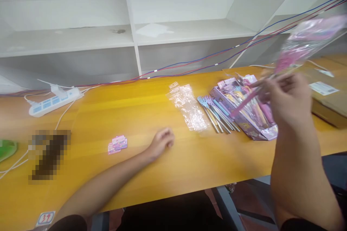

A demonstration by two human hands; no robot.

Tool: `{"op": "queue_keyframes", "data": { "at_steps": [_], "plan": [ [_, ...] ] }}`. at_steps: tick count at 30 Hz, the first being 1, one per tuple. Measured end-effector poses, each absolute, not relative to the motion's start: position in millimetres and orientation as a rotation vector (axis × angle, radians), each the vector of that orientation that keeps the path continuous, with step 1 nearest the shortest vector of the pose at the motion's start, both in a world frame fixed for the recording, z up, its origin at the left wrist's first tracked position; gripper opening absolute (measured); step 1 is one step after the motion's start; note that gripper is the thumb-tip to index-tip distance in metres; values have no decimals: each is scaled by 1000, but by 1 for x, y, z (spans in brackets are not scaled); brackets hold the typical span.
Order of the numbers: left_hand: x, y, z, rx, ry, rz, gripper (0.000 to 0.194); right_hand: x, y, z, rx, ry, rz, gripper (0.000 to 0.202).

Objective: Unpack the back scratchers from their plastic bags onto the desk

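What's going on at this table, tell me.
A person's right hand holds up a clear plastic packet with something pink in it, blurred, near an open purple box full of wrapped things. The left hand is loosely curled over the table, nothing visible in it. Sticks with claw-like heads lie beside the box, then clear bags; small pink and purple cards lie farther left.

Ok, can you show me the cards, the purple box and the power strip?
Cards (119,143): head view, middle of the pile.
Purple box (245,123): head view, side wall.
Power strip (55,101): head view, top face.
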State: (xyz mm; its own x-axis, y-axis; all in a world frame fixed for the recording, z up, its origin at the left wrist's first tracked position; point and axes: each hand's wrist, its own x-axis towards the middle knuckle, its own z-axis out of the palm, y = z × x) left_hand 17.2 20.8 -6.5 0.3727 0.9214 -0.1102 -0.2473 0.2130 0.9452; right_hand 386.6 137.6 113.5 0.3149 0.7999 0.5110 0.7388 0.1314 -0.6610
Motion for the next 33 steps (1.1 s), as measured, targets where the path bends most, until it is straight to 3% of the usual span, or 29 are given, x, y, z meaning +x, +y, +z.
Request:
{"op": "queue_keyframes", "data": {
  "at_steps": [2,5,8,10,12,16,18,23,33],
  "plan": [
    [7,37,5,935,858,1203,35,321,106,106,-1374,-1623,792,47],
    [-12,54,19,882,821,1235,49,227,62,65,-1004,-1672,1689,50],
    [-26,53,13,935,880,1171,50,171,40,27,-866,-1608,2125,62],
    [-30,45,1,950,962,1177,44,159,43,17,-902,-1702,2236,65],
    [-32,38,-12,933,1022,1177,43,163,57,17,-1033,-1957,2014,64],
    [-32,34,-23,1031,1119,1129,47,175,89,13,-1142,-2193,783,45],
    [-31,36,-24,1083,1169,1126,49,175,96,1,-976,-2201,456,34],
    [-30,38,-28,1122,1198,1070,52,169,99,-27,-748,-2259,301,20],
    [-28,32,-16,1505,1327,923,24,171,97,-31,-731,-2307,201,13]
  ]
}}
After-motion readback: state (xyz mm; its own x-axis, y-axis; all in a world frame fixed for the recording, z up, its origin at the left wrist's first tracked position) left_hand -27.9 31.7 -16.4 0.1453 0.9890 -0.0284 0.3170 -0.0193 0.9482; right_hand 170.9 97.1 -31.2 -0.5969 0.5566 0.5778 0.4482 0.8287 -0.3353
